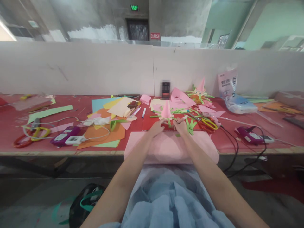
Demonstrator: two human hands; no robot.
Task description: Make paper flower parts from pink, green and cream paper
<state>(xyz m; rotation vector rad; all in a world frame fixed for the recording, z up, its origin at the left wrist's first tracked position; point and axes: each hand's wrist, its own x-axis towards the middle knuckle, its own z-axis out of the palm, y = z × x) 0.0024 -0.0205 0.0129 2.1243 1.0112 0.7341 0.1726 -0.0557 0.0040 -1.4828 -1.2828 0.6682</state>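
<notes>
Both my arms reach forward over a pink paper sheet (166, 148) that hangs over the red table's (71, 148) front edge. My left hand (157, 126) and my right hand (180, 124) meet just below a small pink paper cone (166, 110) with green paper strips (190, 124) around its base. The fingers of both hands are pinched together at the cone's base; what exactly they pinch is too small to make out.
Coloured paper sheets (114, 109) and pens lie left of centre. Scissors with red and yellow handles (207, 124) lie right of my hands, another pair (30, 134) at far left. Purple devices (65, 134) with cables sit on both sides. A plastic bag (234, 101) lies back right. A grey partition stands behind.
</notes>
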